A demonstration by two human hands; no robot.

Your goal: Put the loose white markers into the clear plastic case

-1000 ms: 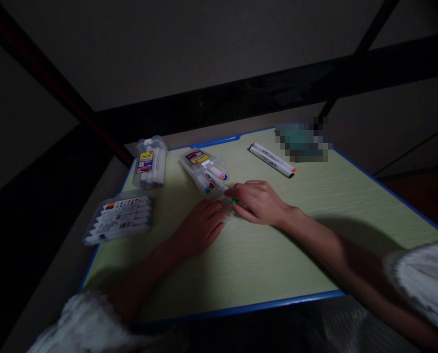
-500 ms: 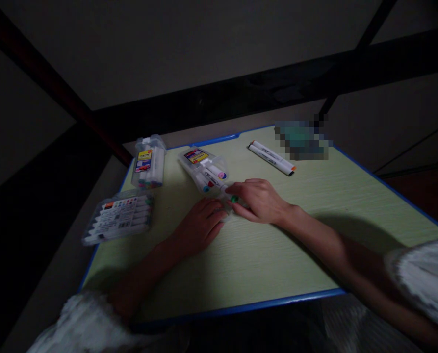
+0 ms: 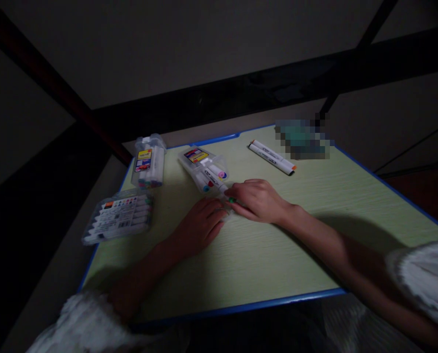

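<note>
A clear plastic marker case [image 3: 193,169] lies tilted on the table with a yellow and blue label and several markers inside. My right hand [image 3: 257,200] pinches a white marker [image 3: 212,179] near its green end. The marker's other end lies in the case's mouth, beside markers with red and blue ends. My left hand [image 3: 200,224] rests close by, fingers curled on the clear lower part of the case; the fingertips partly hide it.
To the left lie a second marker case [image 3: 149,164] and a third one [image 3: 119,218], both holding several markers. Two white markers [image 3: 272,157], with orange and black ends, lie at the back right. Beyond them is a blurred greenish object [image 3: 301,138]. Blue edging [image 3: 241,309] borders the table.
The green-ended marker has slid slightly up and left toward the case, with the right fingers now covering more of its green end. My left hand has hardly moved.
</note>
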